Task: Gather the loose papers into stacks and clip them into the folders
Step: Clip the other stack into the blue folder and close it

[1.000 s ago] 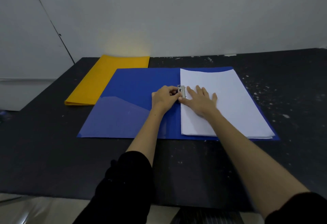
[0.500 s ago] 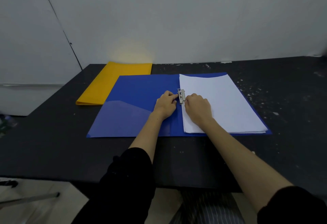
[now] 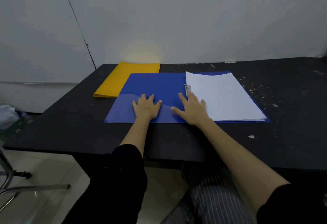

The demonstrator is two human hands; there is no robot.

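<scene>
Both hands are laid flat with fingers spread and nothing gripped: the left hand [image 3: 146,107] on the open cover of the blue folder [image 3: 155,85], the right hand [image 3: 192,108] across the spine, its fingers just below the metal clip [image 3: 187,89]. The paper stack [image 3: 223,96] is clipped into the right half, its long axis running away from the person. To be closed, the left cover would likely be swung rightward over the stack — the left hand lies nearer. A yellow folder [image 3: 123,78] waits on the bench [image 3: 70,117], left and behind.
</scene>
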